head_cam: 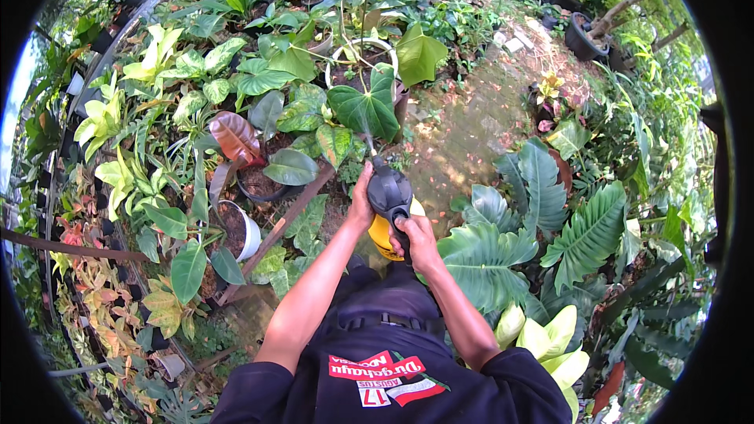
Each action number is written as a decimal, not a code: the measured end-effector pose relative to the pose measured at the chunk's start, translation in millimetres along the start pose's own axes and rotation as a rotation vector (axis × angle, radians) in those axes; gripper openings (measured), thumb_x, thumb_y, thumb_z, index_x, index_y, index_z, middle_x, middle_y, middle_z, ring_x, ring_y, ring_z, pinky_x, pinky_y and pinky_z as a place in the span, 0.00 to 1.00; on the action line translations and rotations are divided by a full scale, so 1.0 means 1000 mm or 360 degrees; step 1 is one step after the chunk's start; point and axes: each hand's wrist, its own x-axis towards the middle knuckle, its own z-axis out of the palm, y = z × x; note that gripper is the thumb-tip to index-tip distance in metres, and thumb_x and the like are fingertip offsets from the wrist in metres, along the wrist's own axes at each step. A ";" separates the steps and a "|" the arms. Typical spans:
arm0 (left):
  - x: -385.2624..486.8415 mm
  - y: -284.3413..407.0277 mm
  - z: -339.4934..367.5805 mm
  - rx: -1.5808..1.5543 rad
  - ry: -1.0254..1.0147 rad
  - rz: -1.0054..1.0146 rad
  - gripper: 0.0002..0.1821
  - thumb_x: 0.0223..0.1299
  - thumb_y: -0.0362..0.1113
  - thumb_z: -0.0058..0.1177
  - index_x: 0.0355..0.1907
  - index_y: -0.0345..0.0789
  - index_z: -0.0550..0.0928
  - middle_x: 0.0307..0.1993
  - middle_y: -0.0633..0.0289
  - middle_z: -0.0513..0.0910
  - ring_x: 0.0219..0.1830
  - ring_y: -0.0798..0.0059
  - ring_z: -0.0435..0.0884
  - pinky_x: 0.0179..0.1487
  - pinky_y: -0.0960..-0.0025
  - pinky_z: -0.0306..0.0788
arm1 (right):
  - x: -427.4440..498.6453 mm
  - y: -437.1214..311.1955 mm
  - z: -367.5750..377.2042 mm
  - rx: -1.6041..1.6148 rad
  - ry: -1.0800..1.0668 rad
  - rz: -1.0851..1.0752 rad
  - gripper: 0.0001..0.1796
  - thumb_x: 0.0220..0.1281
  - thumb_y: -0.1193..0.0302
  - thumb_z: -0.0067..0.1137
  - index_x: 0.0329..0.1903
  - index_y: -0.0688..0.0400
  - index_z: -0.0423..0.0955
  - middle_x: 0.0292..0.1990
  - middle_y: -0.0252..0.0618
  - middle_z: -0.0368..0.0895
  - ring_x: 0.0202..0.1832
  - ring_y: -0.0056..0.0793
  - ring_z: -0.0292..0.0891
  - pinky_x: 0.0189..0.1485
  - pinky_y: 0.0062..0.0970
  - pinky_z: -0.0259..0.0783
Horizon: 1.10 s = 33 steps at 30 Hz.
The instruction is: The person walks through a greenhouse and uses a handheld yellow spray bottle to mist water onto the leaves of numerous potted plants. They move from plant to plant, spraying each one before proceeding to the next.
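Observation:
A yellow pump spray bottle [383, 237] with a black head [390, 188] is held out before my body. My right hand [416, 238] is closed around its black handle, the thumb on top. My left hand [360, 195] lies against the left side of the head near the nozzle; whether it grips is unclear. A fine spray leaves the nozzle towards a large dark green heart-shaped leaf [366, 107]. That leaf belongs to a plant in a white-rimmed pot [389, 50] just beyond the bottle.
Dense potted plants stand to the left, among them a white pot [250, 232] beside a wooden beam [288, 218]. Large lobed leaves [489, 259] reach in close by my right arm. A mossy paved path [453, 147] runs ahead, with a black pot [583, 38] at the far right.

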 end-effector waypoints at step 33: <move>0.005 -0.049 0.010 0.0189 0.0383 -0.0409 0.17 0.62 0.49 0.44 0.40 0.38 0.77 0.33 0.65 0.80 0.32 0.78 0.78 0.41 0.74 0.71 | -0.010 0.040 -0.028 0.0227 0.0337 0.0289 0.17 0.62 0.63 0.41 0.27 0.64 0.68 0.14 0.34 0.68 0.13 0.19 0.61 0.17 0.20 0.59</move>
